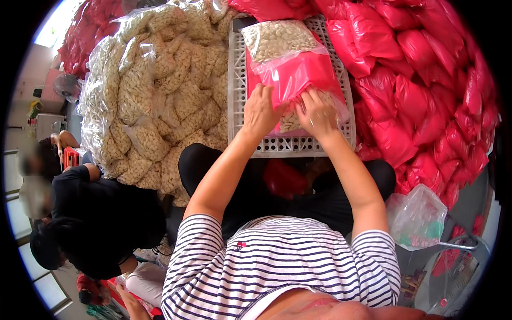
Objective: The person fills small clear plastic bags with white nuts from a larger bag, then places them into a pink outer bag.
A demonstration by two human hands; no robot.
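Both my hands are at a red plastic bag [310, 68] on an upturned white plastic crate [272, 151]. The fingers of my right hand [318, 114] curl onto the red film's near edge, over a clear bag of pale flat seeds [289, 122], apparently pumpkin seeds. My left hand [259, 114] touches the red film's left side, thumb stretched towards the right hand; whether it grips is unclear. Farther back on the crate, another clear bag of seeds [280, 40] lies flat over red plastic. Part of the near seed bag is hidden by my right hand.
Clear bags of seeds [176, 88] form a large heap left of the crate. Filled red bags [400, 88] are piled at the right. Several people sit at the left, one in a black shirt [108, 220] close by. A standing fan [448, 276] is at lower right.
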